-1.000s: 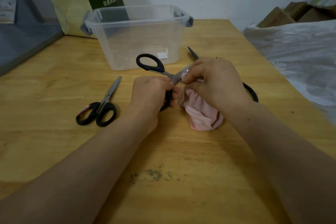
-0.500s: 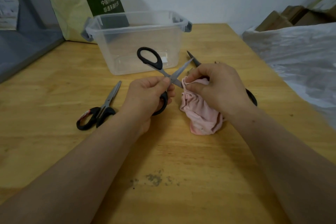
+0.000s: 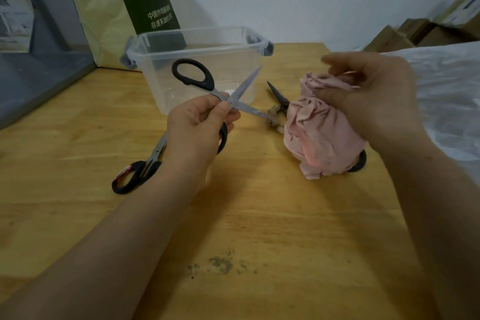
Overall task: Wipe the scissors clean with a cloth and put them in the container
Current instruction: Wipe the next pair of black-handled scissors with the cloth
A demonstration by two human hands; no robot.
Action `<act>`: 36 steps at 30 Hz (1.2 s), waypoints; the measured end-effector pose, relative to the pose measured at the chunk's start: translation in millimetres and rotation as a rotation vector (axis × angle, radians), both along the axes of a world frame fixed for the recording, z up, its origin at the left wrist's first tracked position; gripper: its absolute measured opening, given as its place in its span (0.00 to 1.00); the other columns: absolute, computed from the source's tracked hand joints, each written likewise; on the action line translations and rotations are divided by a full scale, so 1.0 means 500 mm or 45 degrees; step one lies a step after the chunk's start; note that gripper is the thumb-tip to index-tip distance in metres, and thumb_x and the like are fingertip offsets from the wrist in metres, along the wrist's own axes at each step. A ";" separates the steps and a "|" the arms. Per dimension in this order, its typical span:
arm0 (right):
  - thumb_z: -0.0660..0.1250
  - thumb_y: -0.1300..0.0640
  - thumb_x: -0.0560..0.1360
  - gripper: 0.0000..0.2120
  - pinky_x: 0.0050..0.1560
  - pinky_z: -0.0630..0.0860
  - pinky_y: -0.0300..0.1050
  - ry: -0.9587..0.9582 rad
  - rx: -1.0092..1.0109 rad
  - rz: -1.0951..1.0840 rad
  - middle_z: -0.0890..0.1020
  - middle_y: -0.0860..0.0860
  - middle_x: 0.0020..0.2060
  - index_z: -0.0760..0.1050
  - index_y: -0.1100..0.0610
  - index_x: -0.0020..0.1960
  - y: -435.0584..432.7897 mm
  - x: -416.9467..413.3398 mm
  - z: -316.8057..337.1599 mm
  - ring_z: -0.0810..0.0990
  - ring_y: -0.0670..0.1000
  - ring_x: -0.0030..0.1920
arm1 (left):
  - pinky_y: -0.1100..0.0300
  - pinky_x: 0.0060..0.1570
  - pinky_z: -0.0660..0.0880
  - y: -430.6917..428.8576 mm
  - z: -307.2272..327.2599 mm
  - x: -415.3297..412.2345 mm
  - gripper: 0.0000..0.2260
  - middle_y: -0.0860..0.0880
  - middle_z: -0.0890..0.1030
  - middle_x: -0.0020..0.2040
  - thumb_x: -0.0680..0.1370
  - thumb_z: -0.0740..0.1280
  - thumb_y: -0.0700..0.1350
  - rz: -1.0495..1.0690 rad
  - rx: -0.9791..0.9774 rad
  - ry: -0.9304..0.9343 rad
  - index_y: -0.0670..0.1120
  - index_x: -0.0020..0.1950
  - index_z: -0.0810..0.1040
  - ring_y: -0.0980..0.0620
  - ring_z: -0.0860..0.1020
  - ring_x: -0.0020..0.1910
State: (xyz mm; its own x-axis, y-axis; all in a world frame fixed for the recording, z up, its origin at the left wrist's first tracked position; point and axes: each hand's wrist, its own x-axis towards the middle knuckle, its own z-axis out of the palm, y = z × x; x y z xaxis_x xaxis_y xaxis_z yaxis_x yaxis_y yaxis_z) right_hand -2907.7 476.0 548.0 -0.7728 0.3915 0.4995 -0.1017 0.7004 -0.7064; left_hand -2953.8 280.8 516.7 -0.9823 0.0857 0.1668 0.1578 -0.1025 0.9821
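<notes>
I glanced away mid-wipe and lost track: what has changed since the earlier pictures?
The right hand pulled the pink cloth off the blade, rightward and up; the held scissors show both blades bare. Unchanged: the left hand grips their handle; left scissors, right scissors and container stay put.

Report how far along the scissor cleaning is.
Done: nothing yet; the clear plastic container shows no scissors inside. In hand: the left hand holds spread-open black-handled scissors by the pivot, while the right hand grips the crumpled pink cloth clear of the blades. Left: finish wiping, drop them in, then do the closed pair on the wooden table and the dark-bladed pair behind the cloth.
</notes>
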 end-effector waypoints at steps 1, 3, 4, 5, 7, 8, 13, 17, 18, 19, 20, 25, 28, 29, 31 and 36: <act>0.73 0.58 0.71 0.14 0.50 0.74 0.30 0.001 0.039 -0.003 0.80 0.46 0.46 0.81 0.53 0.56 -0.007 -0.004 -0.001 0.78 0.43 0.47 | 0.63 0.46 0.80 -0.002 0.003 0.001 0.08 0.49 0.83 0.38 0.79 0.63 0.37 0.016 0.002 0.047 0.45 0.42 0.79 0.53 0.84 0.43; 0.72 0.56 0.72 0.08 0.53 0.74 0.44 0.012 0.200 -0.013 0.80 0.48 0.46 0.83 0.55 0.51 -0.019 -0.013 -0.011 0.78 0.49 0.51 | 0.62 0.44 0.80 -0.001 0.006 0.004 0.08 0.50 0.83 0.36 0.79 0.64 0.37 0.016 0.009 0.064 0.44 0.42 0.79 0.52 0.84 0.41; 0.71 0.55 0.72 0.08 0.53 0.73 0.47 0.025 0.293 -0.031 0.79 0.48 0.47 0.83 0.54 0.50 -0.024 -0.016 -0.015 0.76 0.50 0.53 | 0.61 0.43 0.81 0.001 0.006 0.005 0.08 0.50 0.83 0.34 0.78 0.65 0.37 0.008 0.001 0.055 0.44 0.41 0.79 0.51 0.84 0.40; 0.70 0.54 0.73 0.08 0.53 0.71 0.46 0.047 0.339 -0.053 0.76 0.46 0.48 0.83 0.53 0.51 -0.028 -0.018 -0.018 0.74 0.49 0.53 | 0.60 0.43 0.81 0.003 0.005 0.008 0.08 0.50 0.83 0.33 0.78 0.65 0.36 -0.002 -0.020 0.048 0.44 0.41 0.79 0.51 0.84 0.39; 0.68 0.56 0.75 0.08 0.49 0.70 0.38 0.106 0.267 -0.029 0.71 0.45 0.47 0.83 0.51 0.52 -0.038 -0.019 -0.018 0.71 0.44 0.49 | 0.60 0.42 0.81 0.008 0.002 0.014 0.07 0.49 0.83 0.34 0.77 0.65 0.36 -0.030 -0.058 0.030 0.44 0.40 0.79 0.52 0.84 0.38; 0.67 0.57 0.75 0.08 0.46 0.69 0.33 0.123 0.203 0.035 0.72 0.46 0.47 0.82 0.50 0.52 -0.044 -0.019 -0.020 0.70 0.42 0.46 | 0.60 0.41 0.81 0.010 0.001 0.016 0.08 0.48 0.83 0.33 0.77 0.65 0.36 -0.049 -0.050 0.013 0.44 0.40 0.79 0.52 0.84 0.38; 0.68 0.61 0.75 0.11 0.53 0.77 0.41 -0.034 -0.063 0.313 0.76 0.49 0.51 0.81 0.44 0.45 -0.068 -0.024 -0.033 0.78 0.48 0.50 | 0.63 0.37 0.80 0.010 0.003 0.014 0.08 0.48 0.83 0.33 0.76 0.66 0.36 -0.108 0.133 -0.148 0.42 0.38 0.79 0.50 0.83 0.40; 0.70 0.62 0.74 0.15 0.53 0.78 0.41 -0.051 -0.221 0.374 0.77 0.50 0.50 0.79 0.40 0.40 -0.078 -0.023 -0.038 0.79 0.47 0.50 | 0.63 0.38 0.80 0.009 0.000 0.018 0.06 0.45 0.84 0.35 0.76 0.67 0.36 -0.152 0.133 -0.130 0.42 0.39 0.81 0.50 0.83 0.38; 0.70 0.63 0.73 0.15 0.52 0.78 0.38 -0.048 -0.246 0.382 0.77 0.51 0.50 0.80 0.41 0.40 -0.081 -0.023 -0.040 0.79 0.46 0.49 | 0.63 0.38 0.80 0.010 -0.002 0.018 0.06 0.43 0.84 0.37 0.76 0.67 0.36 -0.165 0.125 -0.119 0.42 0.41 0.82 0.48 0.83 0.39; 0.70 0.63 0.73 0.15 0.51 0.78 0.36 -0.039 -0.260 0.385 0.78 0.51 0.50 0.80 0.42 0.40 -0.084 -0.023 -0.042 0.79 0.45 0.49 | 0.62 0.39 0.80 0.012 -0.004 0.019 0.05 0.42 0.85 0.39 0.76 0.67 0.36 -0.176 0.119 -0.106 0.42 0.42 0.82 0.46 0.83 0.41; 0.70 0.63 0.73 0.15 0.51 0.77 0.35 -0.032 -0.280 0.377 0.78 0.51 0.49 0.80 0.42 0.40 -0.087 -0.024 -0.042 0.79 0.45 0.49 | 0.62 0.39 0.80 0.012 -0.007 0.020 0.05 0.41 0.85 0.40 0.76 0.67 0.35 -0.181 0.112 -0.089 0.42 0.44 0.82 0.46 0.83 0.42; 0.69 0.60 0.74 0.05 0.48 0.81 0.56 -0.094 -0.868 0.603 0.84 0.56 0.42 0.83 0.59 0.42 -0.091 -0.021 -0.040 0.83 0.59 0.47 | 0.66 0.39 0.78 0.010 -0.012 0.019 0.06 0.46 0.85 0.39 0.77 0.66 0.36 -0.176 0.032 -0.023 0.44 0.46 0.82 0.52 0.83 0.40; 0.74 0.63 0.69 0.05 0.43 0.82 0.49 -0.067 -0.802 0.599 0.83 0.53 0.38 0.79 0.60 0.43 -0.094 -0.021 -0.047 0.84 0.52 0.41 | 0.66 0.41 0.78 0.011 -0.015 0.016 0.06 0.46 0.85 0.42 0.77 0.66 0.38 -0.183 -0.027 -0.050 0.45 0.48 0.82 0.54 0.83 0.42; 0.76 0.63 0.67 0.10 0.42 0.81 0.44 -0.059 -0.707 0.521 0.82 0.50 0.40 0.77 0.56 0.43 -0.094 -0.027 -0.051 0.83 0.47 0.42 | 0.64 0.43 0.79 0.011 -0.017 0.015 0.05 0.45 0.85 0.43 0.77 0.67 0.38 -0.183 -0.028 -0.072 0.45 0.48 0.82 0.52 0.83 0.43; 0.79 0.58 0.63 0.17 0.47 0.79 0.44 -0.084 -0.571 0.327 0.79 0.47 0.43 0.73 0.50 0.44 -0.089 -0.036 -0.057 0.81 0.46 0.46 | 0.59 0.49 0.80 0.014 -0.018 0.014 0.05 0.43 0.85 0.45 0.77 0.66 0.38 -0.187 -0.004 -0.107 0.44 0.49 0.82 0.48 0.83 0.46; 0.76 0.45 0.65 0.09 0.56 0.77 0.53 -0.262 -0.421 0.331 0.85 0.45 0.40 0.82 0.46 0.43 -0.085 -0.038 -0.063 0.83 0.46 0.46 | 0.56 0.49 0.80 0.017 -0.017 0.015 0.06 0.43 0.85 0.45 0.76 0.66 0.38 -0.184 0.072 -0.145 0.44 0.49 0.82 0.46 0.83 0.47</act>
State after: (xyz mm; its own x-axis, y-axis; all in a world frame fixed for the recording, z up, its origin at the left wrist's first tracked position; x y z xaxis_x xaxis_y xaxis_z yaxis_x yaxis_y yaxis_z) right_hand -2926.4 433.4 516.8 -0.9362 0.2843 0.2067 -0.0786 0.4039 -0.9114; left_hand -2946.1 289.4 508.3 -0.9733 0.2207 0.0634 0.0253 -0.1713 0.9849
